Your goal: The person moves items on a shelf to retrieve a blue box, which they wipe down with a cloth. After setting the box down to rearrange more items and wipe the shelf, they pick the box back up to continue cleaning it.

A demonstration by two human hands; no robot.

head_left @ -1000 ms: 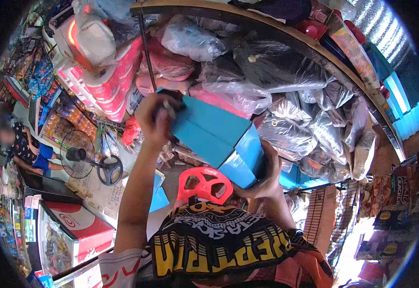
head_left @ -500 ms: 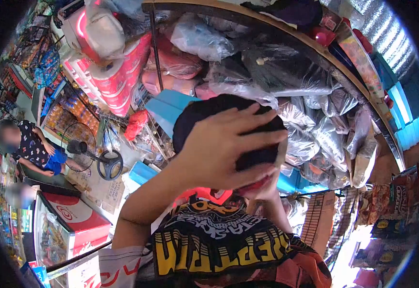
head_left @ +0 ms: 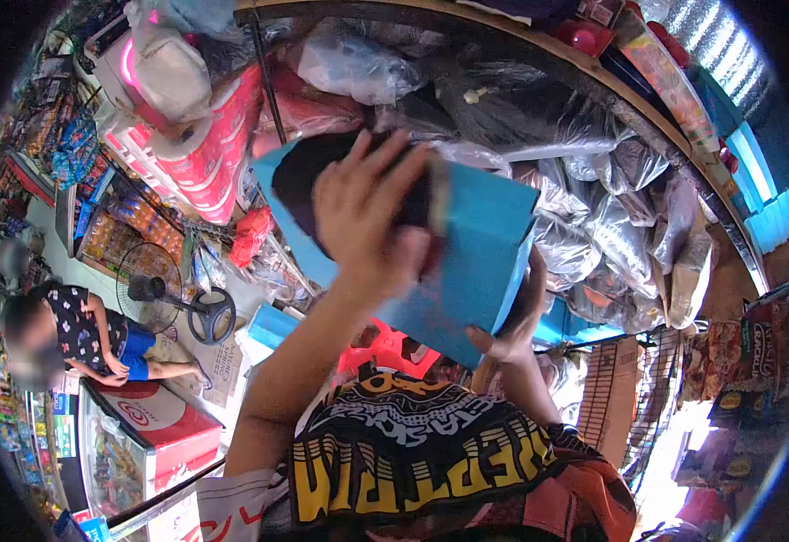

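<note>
My left hand [head_left: 363,217] is spread over a black, shoe-like item [head_left: 300,181] with a pale edge and a bit of dark red near the thumb. Motion blurs the hand, and it covers much of the item, so the exact kind is hard to read. Behind and below that item is a blue cardboard box [head_left: 489,226], held tilted in front of my chest. My right hand [head_left: 512,334] grips the box at its lower right edge, thumb on the near side and the other fingers mostly hidden behind it.
Plastic-wrapped goods [head_left: 602,244] fill the shelf ahead, under a curved-looking wooden edge [head_left: 584,68]. Pink tissue packs [head_left: 200,167] stand at left. Farther left are a fan [head_left: 150,287], a person [head_left: 83,330] and a red-and-white freezer [head_left: 155,420]. Snack packets [head_left: 742,361] hang at right.
The black item has moved left, and the blue box has come up into full view beneath it. My right hand now shows on the box's side. The person at left has shifted lower.
</note>
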